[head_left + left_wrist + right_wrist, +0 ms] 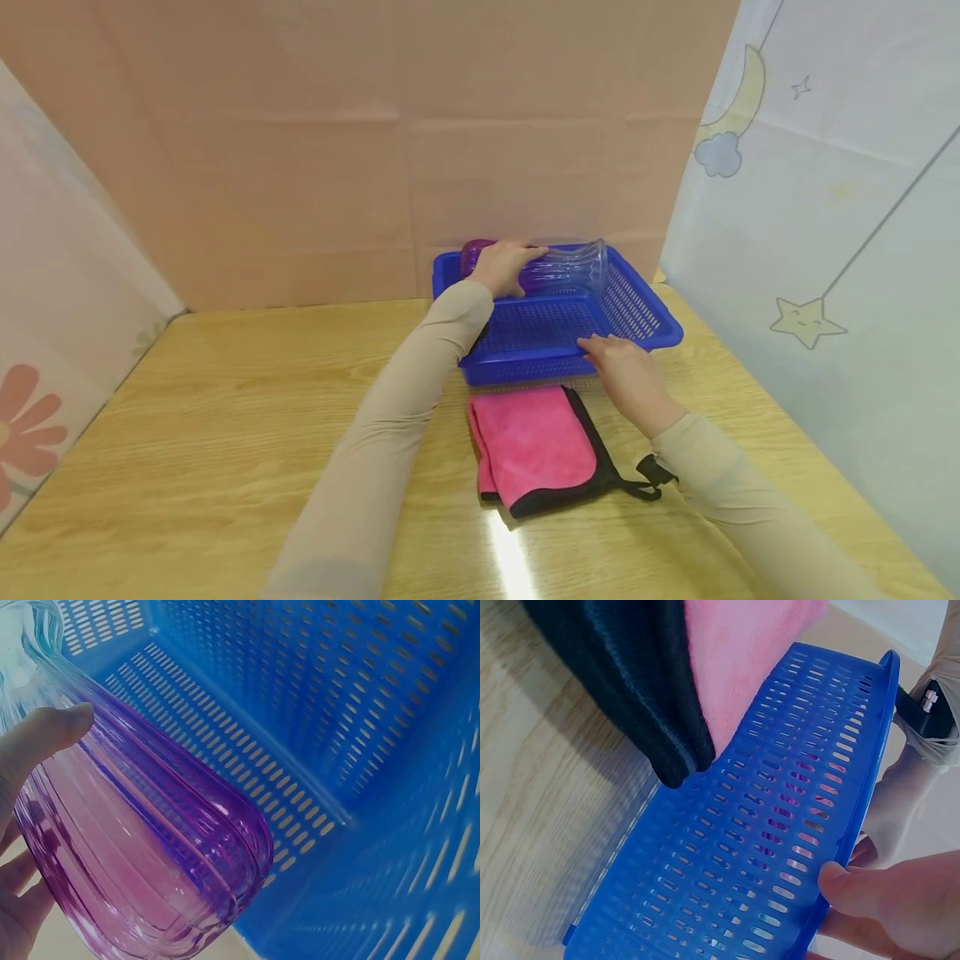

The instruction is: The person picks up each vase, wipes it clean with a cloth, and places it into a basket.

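Observation:
My left hand [501, 267] grips a ribbed glass vase [567, 269] lying on its side over the far part of a blue plastic basket [525, 369]. In the left wrist view, the vase [172, 817] shades from purple at its base to clear pale blue at its flared mouth, with my thumb [64, 724] across it. My right hand [626, 375] holds the basket's near rim at the right. Its thumb and fingers pinch the rim in the right wrist view, where purple shows through the slots of the basket wall [720, 840].
A folded pink cloth [536, 437] with black edging and a loop lies on the wooden table [247, 433], just in front of the basket. Behind the basket hangs a plain peach backdrop [300, 167]. A patterned pale sheet [847, 233] borders the table's right side.

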{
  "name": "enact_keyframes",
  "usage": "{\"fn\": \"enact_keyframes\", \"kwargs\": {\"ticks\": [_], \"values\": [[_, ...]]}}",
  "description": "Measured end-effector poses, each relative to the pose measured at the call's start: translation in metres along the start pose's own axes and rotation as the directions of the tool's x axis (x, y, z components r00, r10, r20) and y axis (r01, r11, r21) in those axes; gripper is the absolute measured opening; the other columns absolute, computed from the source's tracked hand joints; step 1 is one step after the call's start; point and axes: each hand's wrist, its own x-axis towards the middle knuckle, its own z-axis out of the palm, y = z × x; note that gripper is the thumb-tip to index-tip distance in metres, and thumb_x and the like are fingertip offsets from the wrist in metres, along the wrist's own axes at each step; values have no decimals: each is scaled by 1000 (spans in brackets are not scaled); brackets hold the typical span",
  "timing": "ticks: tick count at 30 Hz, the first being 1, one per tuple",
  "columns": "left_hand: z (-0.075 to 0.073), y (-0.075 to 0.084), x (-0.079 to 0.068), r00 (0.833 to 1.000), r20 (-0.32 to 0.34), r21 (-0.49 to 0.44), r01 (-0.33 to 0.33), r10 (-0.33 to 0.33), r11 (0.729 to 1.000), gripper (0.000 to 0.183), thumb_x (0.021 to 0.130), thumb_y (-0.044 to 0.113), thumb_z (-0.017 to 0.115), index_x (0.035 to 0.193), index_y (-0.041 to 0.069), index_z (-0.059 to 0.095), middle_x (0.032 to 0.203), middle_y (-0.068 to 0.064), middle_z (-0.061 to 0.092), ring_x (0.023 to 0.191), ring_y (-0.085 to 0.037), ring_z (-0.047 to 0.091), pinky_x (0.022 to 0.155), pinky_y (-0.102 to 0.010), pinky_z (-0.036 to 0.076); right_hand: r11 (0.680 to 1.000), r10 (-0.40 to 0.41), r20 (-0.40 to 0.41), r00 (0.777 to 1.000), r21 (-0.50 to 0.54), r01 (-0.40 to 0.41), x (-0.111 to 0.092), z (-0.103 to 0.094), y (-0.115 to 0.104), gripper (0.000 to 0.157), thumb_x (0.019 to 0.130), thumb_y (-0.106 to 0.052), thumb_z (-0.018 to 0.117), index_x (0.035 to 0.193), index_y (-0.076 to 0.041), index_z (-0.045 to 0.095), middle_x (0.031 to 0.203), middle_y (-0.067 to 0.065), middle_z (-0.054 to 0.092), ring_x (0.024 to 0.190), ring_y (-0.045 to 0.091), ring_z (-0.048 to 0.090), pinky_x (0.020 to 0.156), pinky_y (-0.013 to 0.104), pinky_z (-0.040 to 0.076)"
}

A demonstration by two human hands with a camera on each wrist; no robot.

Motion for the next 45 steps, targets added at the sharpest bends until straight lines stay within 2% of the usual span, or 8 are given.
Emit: {"fn": "enact_keyframes", "kwargs": {"ticks": [8, 15, 21, 28, 39, 45], "values": [[11, -3, 2, 997, 72, 32, 17, -20, 999, 82, 74, 27, 79, 144, 30, 36, 146, -2, 43, 134, -24, 42, 105, -42, 45, 1000, -15, -12, 1000, -11, 15, 3, -1, -2, 24, 86, -8, 63, 110, -2, 66, 107, 21, 68, 98, 40, 65, 83, 51, 54], [16, -3, 5, 991, 130, 18, 22, -24, 1000, 81, 73, 24, 80, 143, 28, 38, 145, -1, 45, 133, -23, 43, 106, -41, 44, 1000, -12, -12, 1000, -9, 12, 2, -1, -1, 25, 86, -8, 63, 110, -2, 66, 108, 22, 68, 98, 41, 65, 83, 52, 54], [25, -3, 10, 989, 145, 23, 15, -18, 1000, 82, 73, 26, 80, 143, 26, 38, 143, -1, 47, 132, -23, 44, 106, -42, 44, 1000, -3, -22, 1000, -2, 3, -1, -5, 1, 25, 86, -7, 63, 110, -2, 66, 107, 22, 68, 98, 41, 64, 84, 52, 53], [35, -3, 11, 982, 183, 36, 34, -40, 999, 84, 69, 25, 82, 142, 28, 40, 142, 0, 48, 130, -22, 46, 101, -41, 47, 1000, 6, 6, 1000, 3, -6, -3, -6, 0, 25, 88, -9, 61, 112, -2, 66, 109, 21, 67, 100, 41, 64, 85, 52, 53], [33, 0, 4, 979, 197, 20, 42, -46, 999, 83, 69, 23, 82, 142, 26, 40, 143, 0, 48, 132, -22, 45, 105, -40, 45, 1000, -7, -6, 1000, -7, 7, -3, -8, -2, 25, 86, -7, 63, 110, -2, 66, 108, 21, 68, 98, 40, 65, 83, 52, 54], [32, 1, 4, 975, 209, 9, 74, -75, 997, 84, 70, 24, 82, 142, 27, 40, 144, 0, 46, 134, -21, 43, 106, -40, 44, 1000, -8, -2, 1000, -10, 8, -2, -10, -3, 25, 87, -7, 62, 110, -2, 66, 108, 21, 68, 99, 41, 64, 85, 52, 53]]}}
